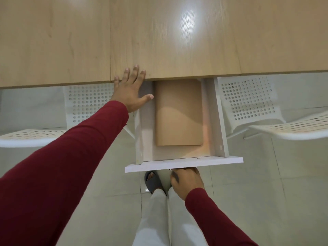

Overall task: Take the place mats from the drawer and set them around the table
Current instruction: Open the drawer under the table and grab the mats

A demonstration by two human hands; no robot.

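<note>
A pale drawer [184, 161] stands pulled out from under the light wooden table [159, 38]. Inside it lies a stack of tan place mats [179, 112], flat, its far end hidden under the table edge. My left hand [132, 91] rests flat on the table's front edge, fingers straight, thumb over the drawer's left side. My right hand [186, 181] is below the drawer front, fingers curled round the handle there; the handle itself is mostly hidden.
Two white perforated chairs flank the drawer, one at the left [53, 132] and one at the right [276, 121], both tucked close to the table. My legs and a grey slipper [153, 181] stand on the pale tiled floor right below the drawer.
</note>
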